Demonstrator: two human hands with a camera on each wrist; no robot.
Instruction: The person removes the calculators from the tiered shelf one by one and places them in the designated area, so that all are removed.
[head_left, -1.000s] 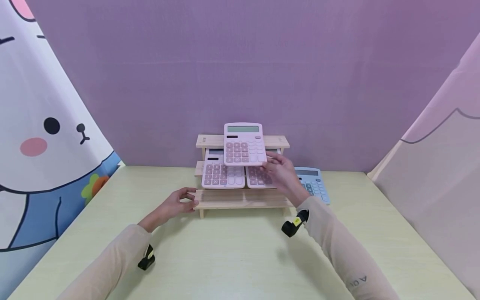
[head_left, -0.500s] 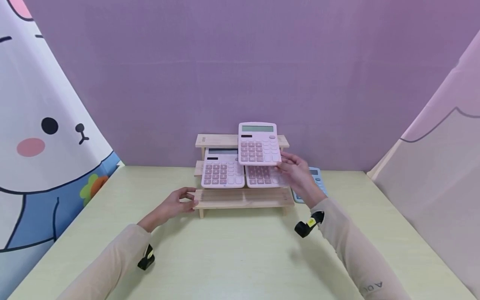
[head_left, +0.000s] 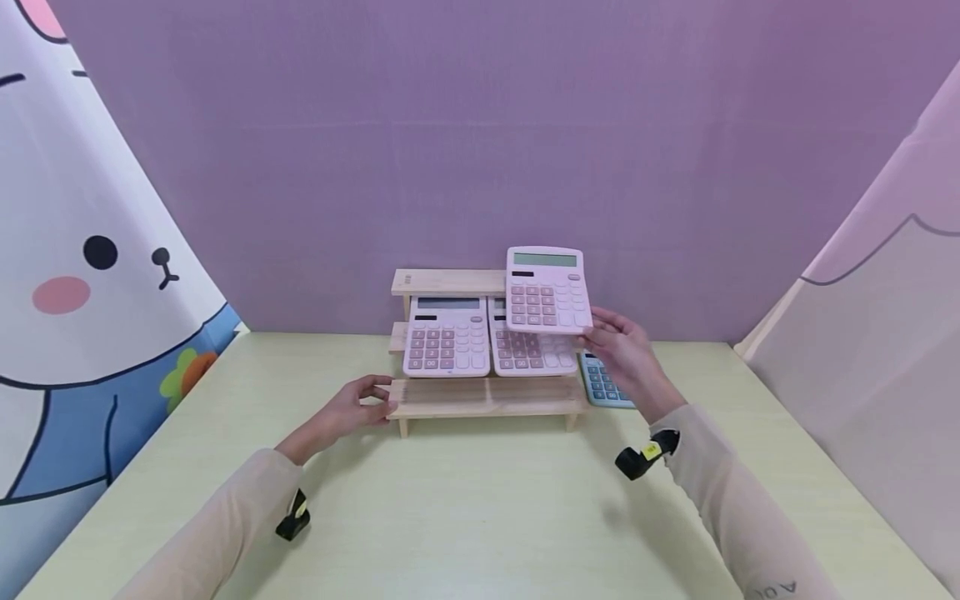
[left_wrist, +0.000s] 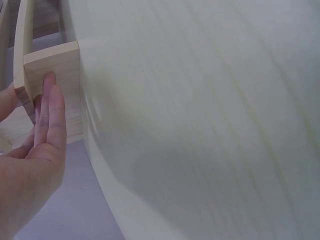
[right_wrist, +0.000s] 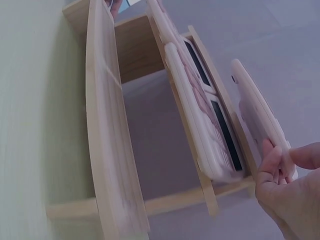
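My right hand (head_left: 628, 357) pinches a pink calculator (head_left: 547, 293) by its lower right corner, thumb on the front and fingers behind. The calculator overlaps the right part of the top step in the head view; in the right wrist view a gap shows between it and the rack. My left hand (head_left: 351, 408) holds the left end of the lowest step of a stepped wooden rack (head_left: 487, 398), thumb above and fingers below in the left wrist view. Two more pink calculators, a left one (head_left: 447, 340) and a right one (head_left: 534, 357), lean side by side on the middle step.
A blue calculator (head_left: 606, 385) lies on the pale table (head_left: 465, 517) right of the rack, partly hidden by my right hand. Behind stands a purple backdrop (head_left: 480, 150). Printed cloths hang on both sides, a cartoon animal cloth (head_left: 90, 350) on the left.
My right hand has carried the held calculator rightward along the top step, uncovering more of the two calculators below. My left hand has stayed on the rack.
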